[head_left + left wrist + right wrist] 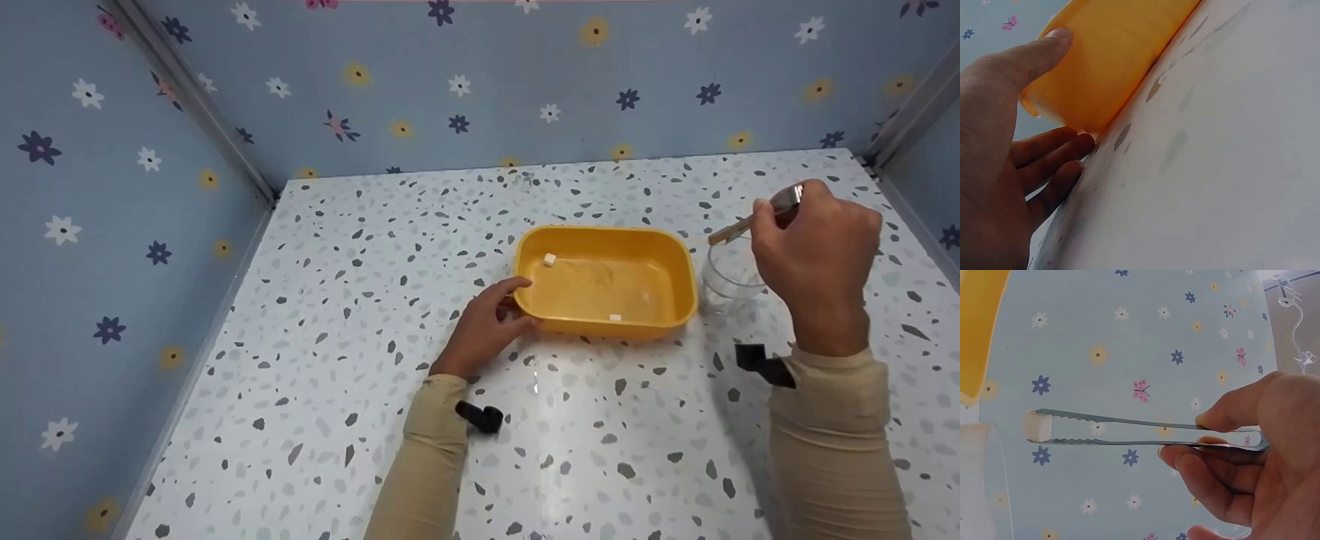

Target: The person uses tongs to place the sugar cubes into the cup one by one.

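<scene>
My left hand (484,326) grips the left end of a yellow plastic tub (607,328), one finger over its rim. In the left wrist view the thumb (1050,53) lies against the tub's outer wall. Two small white cubes lie inside, one at the back left (550,259), another by the front wall (615,317). On the right, my right hand (821,247) pinches metal tongs (739,227) above a clear glass (720,292). Between the tips of the tongs (1129,422) sits a white cube (1039,426), shown in the right wrist view.
The glass stands close beside the tub's right end, on a white speckled tabletop (360,360). Flowered blue panels (495,82) rise behind the table and at both sides. A black wrist mount (480,417) sits on each sleeve.
</scene>
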Available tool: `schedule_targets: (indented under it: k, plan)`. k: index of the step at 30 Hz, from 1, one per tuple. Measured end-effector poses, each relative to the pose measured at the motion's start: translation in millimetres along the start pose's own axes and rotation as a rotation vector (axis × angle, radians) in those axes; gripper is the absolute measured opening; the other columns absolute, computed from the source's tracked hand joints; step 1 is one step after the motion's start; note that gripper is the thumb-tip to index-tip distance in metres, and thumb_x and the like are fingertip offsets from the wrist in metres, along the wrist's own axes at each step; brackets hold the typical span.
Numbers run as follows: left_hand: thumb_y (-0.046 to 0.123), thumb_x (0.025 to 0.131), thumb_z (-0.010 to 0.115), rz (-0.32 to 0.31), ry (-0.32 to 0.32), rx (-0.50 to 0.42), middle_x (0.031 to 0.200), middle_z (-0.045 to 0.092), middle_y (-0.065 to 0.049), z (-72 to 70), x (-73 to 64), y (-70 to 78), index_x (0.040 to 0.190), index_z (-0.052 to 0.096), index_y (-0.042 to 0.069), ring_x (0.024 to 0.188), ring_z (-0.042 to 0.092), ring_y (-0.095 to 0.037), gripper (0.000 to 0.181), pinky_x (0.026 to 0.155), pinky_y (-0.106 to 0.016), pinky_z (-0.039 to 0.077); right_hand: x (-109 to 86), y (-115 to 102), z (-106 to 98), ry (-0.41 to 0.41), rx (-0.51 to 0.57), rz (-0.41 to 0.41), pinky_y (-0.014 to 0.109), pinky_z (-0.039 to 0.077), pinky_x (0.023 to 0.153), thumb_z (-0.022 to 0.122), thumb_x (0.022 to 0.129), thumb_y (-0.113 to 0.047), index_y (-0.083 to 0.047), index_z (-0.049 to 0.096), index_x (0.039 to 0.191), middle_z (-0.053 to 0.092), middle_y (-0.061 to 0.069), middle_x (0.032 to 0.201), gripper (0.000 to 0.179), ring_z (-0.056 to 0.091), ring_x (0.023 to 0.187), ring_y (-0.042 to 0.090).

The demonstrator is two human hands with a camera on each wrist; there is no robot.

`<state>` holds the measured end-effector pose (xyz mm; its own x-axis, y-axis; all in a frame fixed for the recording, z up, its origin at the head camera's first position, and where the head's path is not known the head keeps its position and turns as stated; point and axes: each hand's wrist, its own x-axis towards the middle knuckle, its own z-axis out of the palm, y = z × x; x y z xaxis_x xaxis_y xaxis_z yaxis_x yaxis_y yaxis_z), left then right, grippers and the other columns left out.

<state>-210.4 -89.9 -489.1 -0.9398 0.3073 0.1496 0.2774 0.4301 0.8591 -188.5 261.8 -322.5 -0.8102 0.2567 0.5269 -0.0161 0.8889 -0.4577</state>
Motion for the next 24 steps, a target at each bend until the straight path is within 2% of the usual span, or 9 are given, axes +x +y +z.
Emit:
schedule_targets:
  k: [9, 17, 24]
  plan:
    - [0.034, 0.088, 0.078, -0.011, -0.006, 0.003, 0.132, 0.061, 0.001, 0.3, 0.5, 1.6, 0.141, 0.054, 0.025, 0.111, 0.059, -0.01, 0.059, 0.097, -0.035, 0.047, 3.0, 7.9, 1.3, -0.051, -0.04, 0.024, 0.063, 0.037, 0.092, 0.056, 0.098, -0.018, 0.017, 0.062, 0.099, 0.067, 0.036, 0.09, 0.035, 0.063, 0.085, 0.051]
    - [0.033, 0.088, 0.078, -0.002, -0.003, 0.004, 0.129, 0.062, 0.001, 1.1, 0.1, 1.0, 0.141, 0.055, 0.025, 0.108, 0.059, -0.01, 0.058, 0.094, -0.036, 0.048, 7.0, 18.7, 6.8, -0.161, -0.101, 0.06, 0.068, 0.033, 0.093, 0.052, 0.099, -0.022, 0.015, 0.06, 0.101, 0.066, 0.035, 0.092, 0.038, 0.06, 0.085, 0.051]
    - [0.03, 0.088, 0.079, -0.005, 0.004, -0.013, 0.131, 0.061, 0.001, 1.4, -0.4, 0.6, 0.138, 0.056, 0.03, 0.108, 0.059, -0.009, 0.055, 0.093, -0.036, 0.048, 8.0, 26.3, 12.7, -0.207, -0.094, 0.052, 0.071, 0.03, 0.091, 0.049, 0.097, -0.02, 0.006, 0.056, 0.088, 0.061, 0.027, 0.077, 0.028, 0.056, 0.077, 0.049]
